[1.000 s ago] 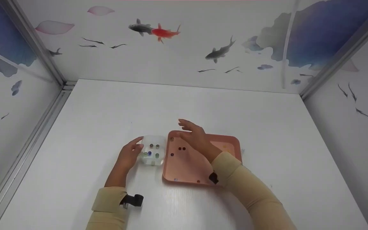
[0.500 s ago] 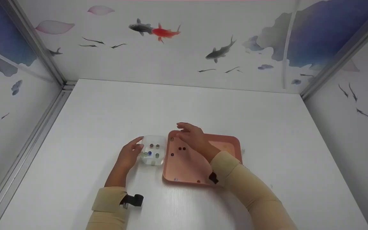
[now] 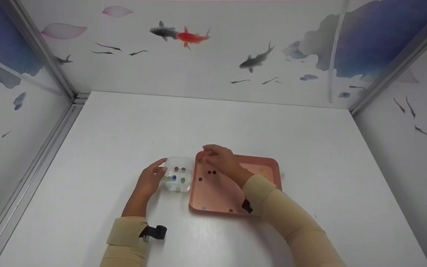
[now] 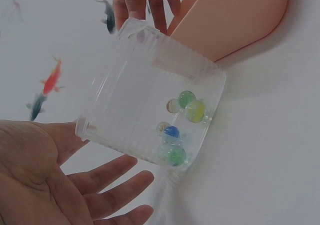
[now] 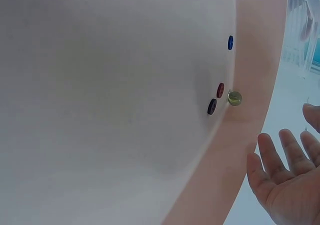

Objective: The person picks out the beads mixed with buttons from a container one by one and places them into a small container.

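Observation:
A clear plastic container (image 3: 178,163) stands left of a pink tray (image 3: 213,194) and holds several glass marbles, such as a blue marble (image 4: 171,132). My left hand (image 3: 150,180) rests at the container's left side, fingers spread and nearly straight in the left wrist view. Above the tray's far left part is my right hand (image 3: 222,161). Its fingers (image 5: 272,160) are extended in the right wrist view, with nothing seen between them. Close to them, a yellow-green marble (image 5: 234,98) lies against the tray wall beside a red button (image 5: 220,90) and a dark button (image 5: 212,106).
A blue button (image 5: 230,42) lies farther along the tray wall. Near the tray's front edge are a small bluish piece (image 3: 204,208) and a reddish one (image 3: 231,210). Yellowish pieces (image 3: 263,171) show at the right. The white table (image 3: 132,126) is enclosed by printed walls.
My right hand has lowered slightly and moved a little left, toward the marble in the tray's far left corner. The left hand and the container stay in place.

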Action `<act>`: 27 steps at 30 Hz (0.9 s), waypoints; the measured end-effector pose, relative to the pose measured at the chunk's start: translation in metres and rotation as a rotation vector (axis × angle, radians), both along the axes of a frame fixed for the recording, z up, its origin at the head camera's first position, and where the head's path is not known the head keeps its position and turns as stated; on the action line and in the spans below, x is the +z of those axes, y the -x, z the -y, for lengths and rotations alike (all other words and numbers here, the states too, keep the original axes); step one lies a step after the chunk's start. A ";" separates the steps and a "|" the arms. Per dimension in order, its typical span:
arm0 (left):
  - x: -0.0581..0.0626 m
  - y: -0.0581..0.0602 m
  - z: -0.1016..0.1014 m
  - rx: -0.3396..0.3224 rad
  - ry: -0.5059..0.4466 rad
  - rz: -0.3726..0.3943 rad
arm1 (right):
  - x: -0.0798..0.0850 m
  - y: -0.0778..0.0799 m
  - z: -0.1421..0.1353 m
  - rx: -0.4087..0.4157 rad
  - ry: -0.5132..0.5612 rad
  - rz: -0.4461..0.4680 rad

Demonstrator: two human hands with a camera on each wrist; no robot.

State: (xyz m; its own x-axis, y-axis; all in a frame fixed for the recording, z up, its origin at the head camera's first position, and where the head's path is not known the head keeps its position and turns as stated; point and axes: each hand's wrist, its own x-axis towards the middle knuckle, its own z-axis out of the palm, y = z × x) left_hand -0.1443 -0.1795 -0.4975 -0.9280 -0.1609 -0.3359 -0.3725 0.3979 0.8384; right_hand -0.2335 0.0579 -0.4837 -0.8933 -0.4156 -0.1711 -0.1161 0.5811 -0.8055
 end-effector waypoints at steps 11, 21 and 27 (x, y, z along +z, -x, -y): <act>0.003 -0.001 0.000 -0.008 -0.019 -0.001 | -0.003 0.000 0.004 0.006 -0.038 0.032; 0.001 -0.002 0.000 -0.004 -0.006 -0.012 | -0.004 0.000 0.007 0.016 -0.095 -0.059; 0.001 -0.002 0.000 -0.008 -0.008 -0.012 | -0.006 0.000 0.008 0.010 -0.090 -0.025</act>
